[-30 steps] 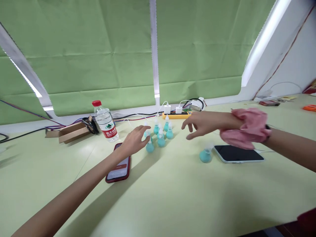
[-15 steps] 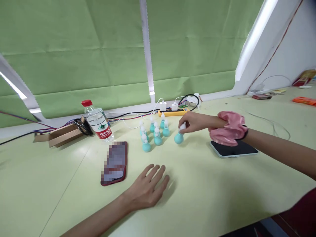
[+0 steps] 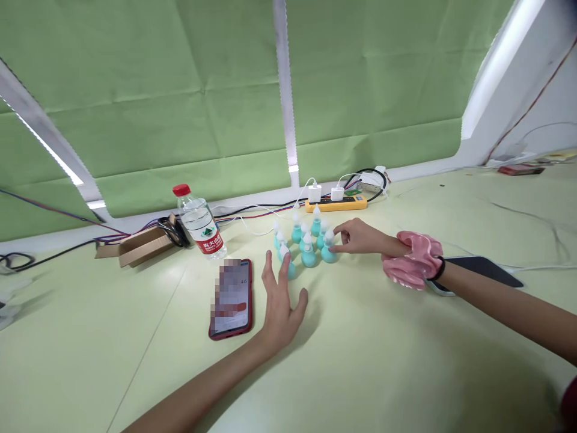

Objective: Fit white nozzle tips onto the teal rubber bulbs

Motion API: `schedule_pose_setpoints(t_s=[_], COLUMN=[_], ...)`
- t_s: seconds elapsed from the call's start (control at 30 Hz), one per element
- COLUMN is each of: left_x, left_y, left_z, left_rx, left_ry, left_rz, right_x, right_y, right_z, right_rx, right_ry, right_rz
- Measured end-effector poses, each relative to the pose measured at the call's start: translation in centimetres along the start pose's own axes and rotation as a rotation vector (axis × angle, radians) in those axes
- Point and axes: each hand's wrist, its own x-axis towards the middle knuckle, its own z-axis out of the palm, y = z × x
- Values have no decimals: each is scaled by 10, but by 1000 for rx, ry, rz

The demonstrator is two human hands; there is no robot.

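Several small teal nasal aspirators (image 3: pixel 309 257) with rounded bulbs and clear pointed tips stand upright in a tight group on the table. My right hand (image 3: pixel 360 236), with a pink scrunchie on its wrist, is at the group's right side. Its thumb touches the rightmost front nasal aspirator (image 3: pixel 329 255), and the index finger is apart from the thumb, near the tip. My left hand (image 3: pixel 282 313) is in front of the group with fingers spread. Its raised fingertips are beside the left front nasal aspirator (image 3: pixel 291 270) and partly cover it; contact is unclear.
A phone in a red case (image 3: pixel 232 300) lies left of my left hand. Behind it stand a water bottle (image 3: pixel 202 228) and an open cardboard box (image 3: pixel 146 243). A yellow power strip (image 3: pixel 338 204) with chargers is behind the group. Another phone (image 3: pixel 482 269) lies under my right forearm.
My right hand has brought its nasal aspirator left against the group and its fingers have parted. My left hand has moved forward to the group. The view has shifted left.
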Motion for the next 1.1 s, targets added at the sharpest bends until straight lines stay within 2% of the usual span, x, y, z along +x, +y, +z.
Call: schedule_pose_setpoints(t_s=[0.07,0.13,0.2,0.27,0.37,0.4,0.43,0.53,0.63,0.7,0.77,0.83,0.9,0.97,1.03,1.1], left_x=[2,4,6,9,13,14,14,15,14,12,7,1,-4,-7,-6,-3], left_y=[-1,-5,-11,-17,-22,-23,-23,-23,-21,-16,-9,-2,2,3,1,-2], left_z=[11,22,30,35,36,36,36,36,35,31,25,19,15,13,13,14], left_rx=[-71,-130,-173,-212,-267,-282,-296,-320,-298,-262,-222,-187,-190,-240,-313,-381], left_ry=[20,45,72,94,124,129,131,118,125,104,23,-69,-74,-45,-54,-125], left_rz=[-65,-137,-203,-244,-288,-303,-320,-363,-341,-272,-162,-25,43,10,-110,-265], right_x=[-7,-16,-27,-38,-52,-55,-57,-56,-50,-49,-50,-54,-58,-60,-58,-53], right_y=[0,-1,-6,-16,-35,-42,-47,-58,-58,-57,-55,-55,-56,-57,-56,-54], right_z=[0,0,7,25,65,77,88,101,98,94,92,90,89,88,88,89], right_rx=[-43,-70,-65,-29,57,68,82,209,447,622,761,833,847,862,940,1051], right_ry=[118,318,515,590,458,362,300,244,234,208,170,148,146,132,112,77], right_rz=[93,143,101,-35,-341,-430,-463,-339,-205,-155,-156,-183,-210,-218,-189,-101])
